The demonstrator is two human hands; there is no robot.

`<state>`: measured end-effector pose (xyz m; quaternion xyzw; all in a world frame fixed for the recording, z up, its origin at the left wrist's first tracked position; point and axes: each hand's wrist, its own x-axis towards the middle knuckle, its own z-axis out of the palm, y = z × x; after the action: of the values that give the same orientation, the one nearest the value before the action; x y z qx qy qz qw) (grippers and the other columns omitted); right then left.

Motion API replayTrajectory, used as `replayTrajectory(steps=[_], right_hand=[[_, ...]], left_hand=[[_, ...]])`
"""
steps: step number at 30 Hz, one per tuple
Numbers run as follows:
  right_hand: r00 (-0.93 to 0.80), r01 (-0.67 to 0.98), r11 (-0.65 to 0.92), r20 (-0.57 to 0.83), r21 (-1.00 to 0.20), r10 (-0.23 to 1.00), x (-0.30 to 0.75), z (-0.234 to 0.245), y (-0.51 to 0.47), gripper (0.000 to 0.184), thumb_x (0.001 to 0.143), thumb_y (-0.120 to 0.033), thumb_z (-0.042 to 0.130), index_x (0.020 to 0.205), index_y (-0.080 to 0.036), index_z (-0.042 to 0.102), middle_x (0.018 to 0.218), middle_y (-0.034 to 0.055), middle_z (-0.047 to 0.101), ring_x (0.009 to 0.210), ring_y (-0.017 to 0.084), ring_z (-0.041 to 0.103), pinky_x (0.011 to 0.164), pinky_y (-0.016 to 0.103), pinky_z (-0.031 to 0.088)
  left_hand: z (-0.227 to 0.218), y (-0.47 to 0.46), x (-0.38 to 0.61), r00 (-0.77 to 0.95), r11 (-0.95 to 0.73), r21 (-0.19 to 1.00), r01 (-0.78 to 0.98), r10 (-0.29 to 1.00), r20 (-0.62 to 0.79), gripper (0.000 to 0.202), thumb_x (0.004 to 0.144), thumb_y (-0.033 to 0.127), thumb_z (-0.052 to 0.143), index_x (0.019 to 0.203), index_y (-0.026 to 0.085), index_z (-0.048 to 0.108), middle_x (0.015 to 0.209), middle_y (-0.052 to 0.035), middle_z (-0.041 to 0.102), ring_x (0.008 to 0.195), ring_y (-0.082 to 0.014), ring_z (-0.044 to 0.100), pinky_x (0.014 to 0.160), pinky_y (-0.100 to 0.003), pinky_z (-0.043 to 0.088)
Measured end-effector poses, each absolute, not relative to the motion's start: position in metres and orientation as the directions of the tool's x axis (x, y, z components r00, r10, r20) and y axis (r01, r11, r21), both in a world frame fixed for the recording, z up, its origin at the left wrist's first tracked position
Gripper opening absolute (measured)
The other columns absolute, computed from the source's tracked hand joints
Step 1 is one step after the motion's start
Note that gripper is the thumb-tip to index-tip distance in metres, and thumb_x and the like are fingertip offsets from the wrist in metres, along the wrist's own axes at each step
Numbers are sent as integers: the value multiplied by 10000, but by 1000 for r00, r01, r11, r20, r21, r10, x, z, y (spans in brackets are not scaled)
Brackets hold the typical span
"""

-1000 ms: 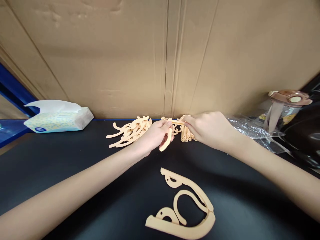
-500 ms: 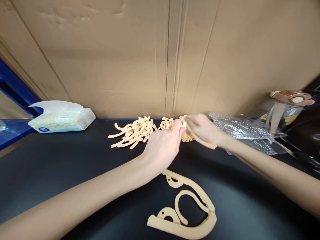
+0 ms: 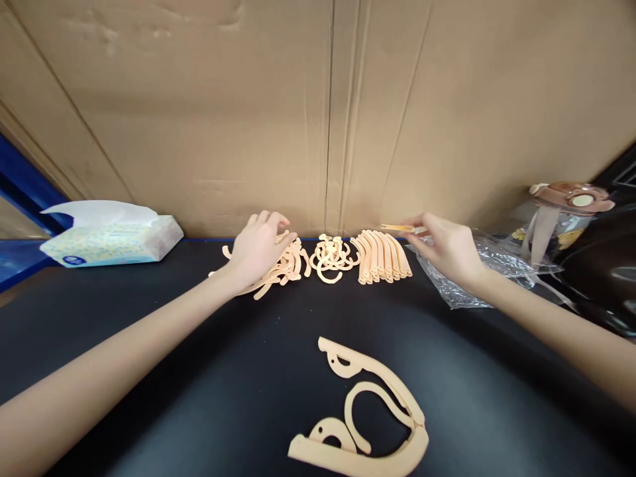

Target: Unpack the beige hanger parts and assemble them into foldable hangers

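Observation:
On the black tabletop point(image 3: 149, 371) lie three groups of pale orange plastic parts by the cardboard wall. My left hand point(image 3: 258, 248) rests with curled fingers on the left pile of curved parts point(image 3: 278, 270). In the middle lies a small heap of hook-shaped pieces point(image 3: 330, 258). To its right is a neat row of arm pieces point(image 3: 382, 264). My right hand point(image 3: 444, 246) hovers just past that row and pinches one thin orange piece point(image 3: 397, 228). Near me lies an assembled folded hanger point(image 3: 368, 414).
A tissue pack point(image 3: 109, 232) sits at the back left beside a blue frame. Crinkled clear plastic bags point(image 3: 477, 275) lie under my right forearm. A brown-lidded bottle point(image 3: 566, 212) and a dark object stand at the far right. A cardboard wall point(image 3: 318, 112) closes the back.
My hands have separated from the middle. The left hand moved left onto the curved-parts pile. The right hand moved right past the row, holding a thin piece.

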<state>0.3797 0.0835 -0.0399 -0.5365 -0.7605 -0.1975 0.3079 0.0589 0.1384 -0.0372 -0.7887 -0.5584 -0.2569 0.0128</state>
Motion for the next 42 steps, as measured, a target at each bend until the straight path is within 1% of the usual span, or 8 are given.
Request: replayTrajectory(steps=[4,7,15,19,22,30,39,42], right_hand=[[-467,882,412,536,227,703,382,-63,75,183,939,-228,404,954,-182,580,985,71,703,836,206,668,593,285,454],[-476,878,432,476,207,739,382,-69,69,176,936,-205,400,967,-182,572,1037,68,680,896,203,660,600,280,470],[-440,873,488,417,-9,795,379,-66,64,247,917,-134,352,1002,-200,574,1161,58,633,982,201,636,761,310,497],[-389,844,509,462,-167,797,353,-53,42,227,942,-223,375,1014,-195,589,1084,53,658,966,189,621,796,310,471],[-432,795,494,242,-353,869,322,-44,14,261,893,-435,513,1007,-227,621,903,5,675,787,142,620,684,256,456],[-389,669,357,102,-652,916,296,-39,4,337,920,-469,448,849,-213,655,699,-26,642,558,83,509,507,208,351],[-526,824,562,470,75,709,286,-39,19,333,969,-308,356,833,-153,616,702,68,666,602,162,606,492,259,324],[-573,803,582,442,131,690,283,-41,21,311,961,-206,328,866,-136,616,699,79,671,558,162,604,470,260,314]], left_hand=[[-38,110,92,596,-679,27,733,662,455,260,918,348,453,1002,149,598,1029,-78,604,982,-247,488,889,-361,387],[-29,87,109,713,-768,74,636,621,325,243,923,334,468,1029,156,595,1041,-67,591,1009,-237,484,871,-340,380],[1,44,96,774,-679,371,633,548,-318,449,702,455,720,1066,235,577,1006,8,580,866,-180,550,640,-239,362],[-3,41,90,779,-677,386,627,543,-312,132,796,254,653,893,209,576,896,14,570,908,-171,514,681,-237,333],[-10,48,87,794,-605,519,604,517,-321,97,803,282,638,844,223,571,878,25,549,874,-156,500,690,-237,333],[-21,52,91,645,-44,924,381,729,-231,146,838,322,541,910,202,497,784,33,559,739,-125,476,672,-244,346],[-36,43,100,536,-43,963,267,837,-111,316,888,441,442,731,179,525,701,27,479,600,-108,402,531,-227,318],[-37,38,102,556,-234,912,336,831,8,373,944,421,328,729,190,527,726,15,529,677,-136,471,622,-253,373]])
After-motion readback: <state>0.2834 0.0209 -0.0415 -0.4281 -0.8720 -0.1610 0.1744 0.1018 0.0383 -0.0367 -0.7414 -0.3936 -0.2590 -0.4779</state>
